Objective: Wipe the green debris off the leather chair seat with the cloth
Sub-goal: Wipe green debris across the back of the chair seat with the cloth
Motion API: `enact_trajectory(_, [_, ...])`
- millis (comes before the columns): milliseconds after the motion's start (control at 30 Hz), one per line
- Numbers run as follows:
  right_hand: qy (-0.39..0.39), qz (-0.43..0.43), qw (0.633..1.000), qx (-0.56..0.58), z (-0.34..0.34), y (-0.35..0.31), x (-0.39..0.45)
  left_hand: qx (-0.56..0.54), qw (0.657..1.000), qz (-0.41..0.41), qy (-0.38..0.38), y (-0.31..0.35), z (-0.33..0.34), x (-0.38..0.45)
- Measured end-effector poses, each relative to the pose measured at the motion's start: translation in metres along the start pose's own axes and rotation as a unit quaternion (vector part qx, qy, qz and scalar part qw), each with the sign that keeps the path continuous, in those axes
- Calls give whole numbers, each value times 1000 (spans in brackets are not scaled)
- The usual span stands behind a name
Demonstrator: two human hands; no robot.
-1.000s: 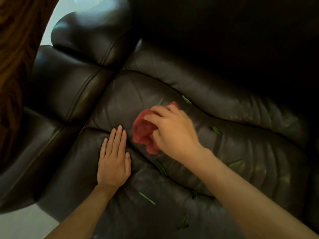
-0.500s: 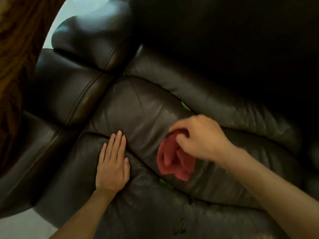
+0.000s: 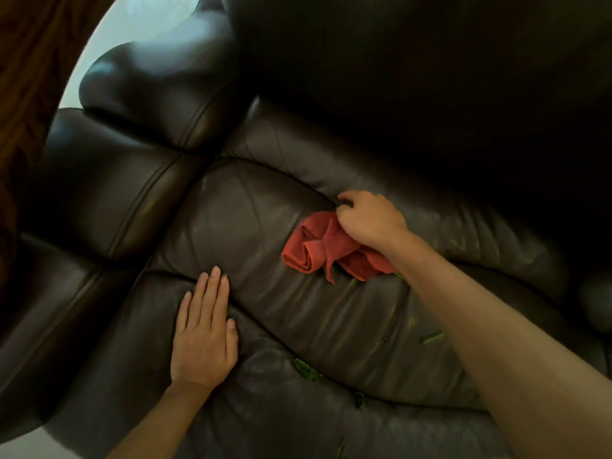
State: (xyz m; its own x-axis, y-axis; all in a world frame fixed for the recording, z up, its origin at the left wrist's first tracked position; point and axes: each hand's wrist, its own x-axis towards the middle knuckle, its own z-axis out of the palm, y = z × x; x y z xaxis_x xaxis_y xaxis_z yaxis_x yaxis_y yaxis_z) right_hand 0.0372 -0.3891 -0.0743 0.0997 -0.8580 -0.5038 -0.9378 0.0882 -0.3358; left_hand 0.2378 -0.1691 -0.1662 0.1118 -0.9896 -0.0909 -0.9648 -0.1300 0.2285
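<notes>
A dark brown leather chair seat (image 3: 251, 226) fills the middle of the head view. My right hand (image 3: 369, 218) grips a bunched red cloth (image 3: 326, 250) near the crease at the back of the seat cushion. The cloth trails toward me and rests on the leather. My left hand (image 3: 205, 332) lies flat, fingers together, on the seat's front left part. Green debris lies in the front crease (image 3: 306, 371), beside my right forearm (image 3: 432, 337) and just under the cloth's right edge (image 3: 399, 275).
The padded armrest (image 3: 109, 180) rises at the left, with a second bulge (image 3: 159, 77) behind it. The dark backrest (image 3: 414, 77) stands along the top. Pale floor (image 3: 23, 448) shows at the lower left; a patterned brown surface (image 3: 29, 61) sits at the far left.
My right hand dragged the cloth from the seat's middle toward the front, then carried it back up to the rear crease. Some debris moved frontward. My left hand stayed planted.
</notes>
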Motion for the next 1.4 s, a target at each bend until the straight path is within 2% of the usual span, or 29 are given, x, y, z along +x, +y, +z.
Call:
enact_trajectory(300, [5, -17, 999, 27, 1, 6, -10, 7, 1000, -1, 1, 1, 0, 0])
enact_trajectory(400, [22, -35, 999, 17, 4, 11, -23, 11, 1000, -1, 5, 1, 1, 0])
enact_trajectory(533, [9, -65, 997, 42, 3, 15, -46, 8, 1000, -2, 15, 0, 3, 0])
enact_trajectory(633, [71, -98, 991, 60, -12, 11, -50, 10, 1000, 0, 15, 0, 3, -1])
enact_trajectory(800, [205, -81, 964, 150, -43, 0, -20, 12, 1000, 2, 27, 2, 1, 0])
enact_trajectory(867, [216, -95, 962, 137, -38, 0, -5, 13, 999, 4, 30, 3, 2, 0])
enact_trajectory(967, [147, -143, 978, 26, -11, 17, 3, 7, 999, 10, 41, 2, 5, 0])
enact_trajectory(1033, [141, -175, 974, -22, 5, 30, -1, 3, 999, 14, 46, 1, 9, 0])
enact_trajectory(1100, [155, -196, 968, -38, 15, 36, -8, -1, 998, 15, 53, 0, 11, -1])
enact_trajectory(1400, [190, -187, 964, -22, 33, 41, -40, -41, 994, 38, 89, 6, -10, -7])
